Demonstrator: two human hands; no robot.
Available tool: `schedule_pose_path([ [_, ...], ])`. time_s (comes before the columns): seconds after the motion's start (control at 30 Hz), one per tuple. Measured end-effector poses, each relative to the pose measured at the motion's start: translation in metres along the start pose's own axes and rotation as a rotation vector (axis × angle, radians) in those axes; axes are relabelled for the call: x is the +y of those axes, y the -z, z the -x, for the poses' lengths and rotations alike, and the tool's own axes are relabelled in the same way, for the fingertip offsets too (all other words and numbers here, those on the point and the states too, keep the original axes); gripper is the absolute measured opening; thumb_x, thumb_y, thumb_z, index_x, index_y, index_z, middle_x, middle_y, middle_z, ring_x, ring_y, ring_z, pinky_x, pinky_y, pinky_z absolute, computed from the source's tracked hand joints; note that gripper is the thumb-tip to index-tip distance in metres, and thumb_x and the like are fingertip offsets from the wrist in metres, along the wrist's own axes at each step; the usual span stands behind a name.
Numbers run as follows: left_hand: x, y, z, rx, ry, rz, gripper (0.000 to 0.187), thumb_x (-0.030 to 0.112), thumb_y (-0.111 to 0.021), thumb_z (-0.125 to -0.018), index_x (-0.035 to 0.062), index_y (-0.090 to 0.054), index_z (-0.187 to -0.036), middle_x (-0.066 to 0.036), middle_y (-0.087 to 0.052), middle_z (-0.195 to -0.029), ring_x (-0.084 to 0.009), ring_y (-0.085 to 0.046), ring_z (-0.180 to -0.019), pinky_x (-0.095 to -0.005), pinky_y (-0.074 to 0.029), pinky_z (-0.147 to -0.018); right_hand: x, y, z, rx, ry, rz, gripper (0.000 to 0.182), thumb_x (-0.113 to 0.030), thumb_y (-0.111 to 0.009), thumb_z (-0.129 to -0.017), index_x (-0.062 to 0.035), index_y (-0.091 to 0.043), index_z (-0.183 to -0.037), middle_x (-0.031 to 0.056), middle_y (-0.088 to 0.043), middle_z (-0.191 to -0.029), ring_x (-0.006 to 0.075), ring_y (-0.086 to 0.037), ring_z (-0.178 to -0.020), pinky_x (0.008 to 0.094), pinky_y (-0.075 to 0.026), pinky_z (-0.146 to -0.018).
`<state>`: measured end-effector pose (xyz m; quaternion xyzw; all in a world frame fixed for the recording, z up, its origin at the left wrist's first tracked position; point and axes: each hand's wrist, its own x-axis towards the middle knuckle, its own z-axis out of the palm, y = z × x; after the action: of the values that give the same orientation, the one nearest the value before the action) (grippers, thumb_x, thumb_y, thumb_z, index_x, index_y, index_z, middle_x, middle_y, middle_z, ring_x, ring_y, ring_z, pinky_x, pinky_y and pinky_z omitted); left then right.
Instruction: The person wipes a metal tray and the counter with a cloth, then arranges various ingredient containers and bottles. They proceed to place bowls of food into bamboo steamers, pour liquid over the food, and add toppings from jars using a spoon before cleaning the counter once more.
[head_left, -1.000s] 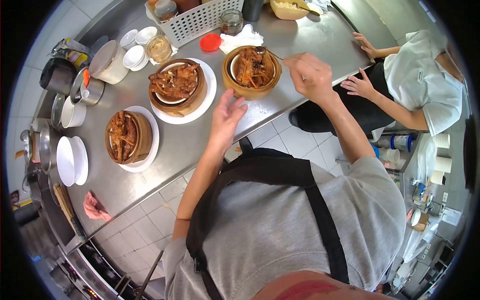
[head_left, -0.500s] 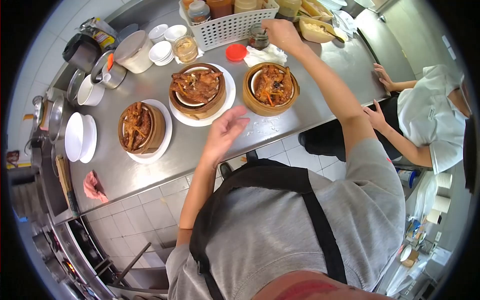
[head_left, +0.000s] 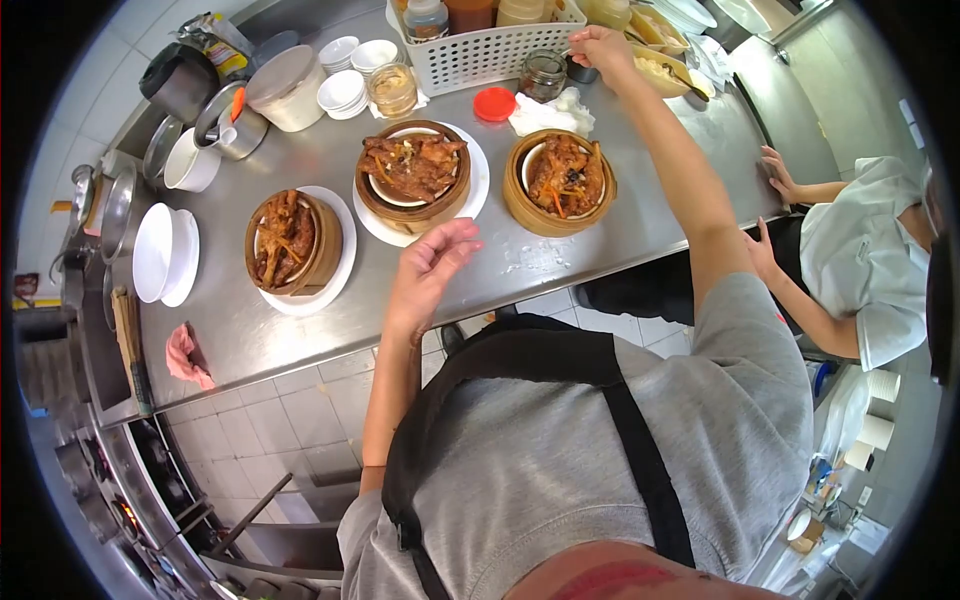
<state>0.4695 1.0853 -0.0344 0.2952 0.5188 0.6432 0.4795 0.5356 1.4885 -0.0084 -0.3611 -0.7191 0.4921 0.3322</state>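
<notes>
My left hand (head_left: 428,275) hovers with nothing in it by the steel counter's front edge, fingers loosely curved and apart. Just beyond it, a bamboo steamer of chicken feet (head_left: 412,170) sits on a white plate (head_left: 480,190). To the right stands another bamboo steamer (head_left: 556,185), chicken feet inside topped with carrot strips and black beans. A third steamer (head_left: 290,242) rests on a plate at the left. My right hand (head_left: 603,55) reaches to the back, fingers pinched together, beside an open glass jar (head_left: 543,76) of dark contents; anything in the pinch is hidden.
A red lid (head_left: 494,104) and white cloth (head_left: 552,112) lie before the white basket (head_left: 495,55) of bottles. Small white bowls (head_left: 342,92), a lidded tub (head_left: 287,88) and a pink cloth (head_left: 188,357) are on the left. A co-worker (head_left: 868,250) stands at the right.
My right hand has moved right, from over the glass jar to beside it. My left hand has drawn slightly back, its fingers more curled. The whole view has shifted a little.
</notes>
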Motion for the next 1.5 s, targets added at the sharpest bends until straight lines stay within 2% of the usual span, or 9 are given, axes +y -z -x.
schedule_pose_path([
  [0.07, 0.002, -0.003, -0.003, -0.013, 0.008, 0.009, 0.035, 0.011, -0.054, -0.084, -0.0017, -0.049, -0.116, -0.010, -0.057, -0.109, -0.0176, -0.057, -0.095, -0.0272, -0.043, -0.082, -0.004, -0.002, 0.007, 0.049, 0.045, 0.083, 0.011, -0.005, -0.059, -0.070, -0.0050, -0.064, -0.080, 0.0065, -0.064, -0.070, 0.0147, -0.061, -0.061, 0.0269, -0.049, -0.057],
  [0.13, 0.004, -0.006, -0.005, -0.040, 0.015, -0.005, 0.035, 0.012, -0.055, -0.084, -0.0013, -0.049, -0.117, -0.010, -0.057, -0.109, -0.0168, -0.057, -0.095, -0.0269, -0.043, -0.082, -0.013, -0.012, 0.019, 0.071, 0.595, 0.845, 0.016, -0.008, -0.057, -0.068, -0.0089, -0.064, -0.082, 0.0093, -0.064, -0.073, 0.0228, -0.062, -0.068, 0.0321, -0.049, -0.064],
  [0.27, 0.003, -0.011, -0.007, -0.082, 0.008, -0.020, 0.035, 0.012, -0.055, -0.084, -0.0011, -0.049, -0.117, -0.010, -0.057, -0.109, -0.0164, -0.057, -0.095, -0.0266, -0.043, -0.082, -0.014, -0.034, 0.023, -0.130, 0.472, 0.741, 0.017, -0.010, -0.056, -0.067, -0.0129, -0.066, -0.080, 0.0099, -0.064, -0.075, 0.0258, -0.062, -0.072, 0.0333, -0.049, -0.069],
  [0.43, -0.002, -0.008, -0.002, -0.076, 0.008, -0.014, 0.034, 0.012, -0.054, -0.085, -0.0014, -0.049, -0.116, -0.010, -0.057, -0.108, -0.0165, -0.057, -0.095, -0.0265, -0.043, -0.081, 0.016, -0.020, -0.008, 0.040, 0.061, 0.234, 0.014, -0.010, -0.061, -0.067, -0.0089, -0.067, -0.080, 0.0038, -0.065, -0.068, 0.0096, -0.061, -0.060, 0.0242, -0.049, -0.061],
  [0.7, 0.000, -0.003, 0.004, -0.040, -0.009, -0.029, 0.034, 0.012, -0.055, -0.085, -0.0018, -0.050, -0.115, -0.010, -0.058, -0.107, -0.0158, -0.057, -0.094, -0.0265, -0.043, -0.080, -0.003, -0.008, 0.019, 0.069, 0.240, 0.126, 0.011, -0.004, -0.060, -0.071, -0.0029, -0.064, -0.081, 0.0045, -0.065, -0.073, 0.0091, -0.061, -0.061, 0.0215, -0.050, -0.059],
  [1.0, 0.002, -0.003, 0.012, -0.081, 0.010, -0.031, 0.034, 0.014, -0.056, -0.085, -0.0009, -0.050, -0.115, -0.009, -0.058, -0.106, -0.0156, -0.057, -0.094, -0.0268, -0.043, -0.081, -0.006, -0.001, 0.038, 0.233, 0.094, 0.008, 0.009, -0.007, -0.060, -0.073, -0.0044, -0.064, -0.081, 0.0040, -0.065, -0.072, 0.0087, -0.060, -0.059, 0.0222, -0.049, -0.057],
  [1.07, 0.002, 0.002, 0.020, -0.079, 0.017, -0.039, 0.034, 0.014, -0.055, -0.085, -0.0008, -0.050, -0.115, -0.009, -0.058, -0.106, -0.0158, -0.057, -0.094, -0.0268, -0.043, -0.081, -0.002, 0.000, 0.040, 0.215, 0.266, 0.317, 0.010, -0.003, -0.057, -0.078, -0.0018, -0.062, -0.086, 0.0027, -0.062, -0.072, 0.0075, -0.057, -0.062, 0.0200, -0.047, -0.057],
  [1.17, 0.003, 0.016, 0.031, -0.073, -0.001, -0.043, 0.034, 0.014, -0.055, -0.085, -0.0011, -0.050, -0.115, -0.009, -0.058, -0.106, -0.0160, -0.057, -0.095, -0.0272, -0.043, -0.081, 0.000, -0.003, 0.042, 0.310, 0.388, 0.285, 0.012, -0.014, -0.061, -0.072, -0.0096, -0.065, -0.082, 0.0021, -0.064, -0.066, 0.0094, -0.059, -0.059, 0.0244, -0.045, -0.056],
  [1.5, 0.011, 0.048, 0.061, -0.012, -0.001, -0.068, 0.032, 0.012, -0.053, -0.085, -0.0021, -0.050, -0.115, -0.011, -0.058, -0.107, -0.0172, -0.057, -0.095, -0.0275, -0.043, -0.082, -0.002, -0.006, 0.056, 0.313, 0.377, 0.467, 0.010, -0.006, -0.059, -0.077, -0.0044, -0.063, -0.086, 0.0020, -0.062, -0.069, 0.0079, -0.058, -0.060, 0.0207, -0.045, -0.056],
])
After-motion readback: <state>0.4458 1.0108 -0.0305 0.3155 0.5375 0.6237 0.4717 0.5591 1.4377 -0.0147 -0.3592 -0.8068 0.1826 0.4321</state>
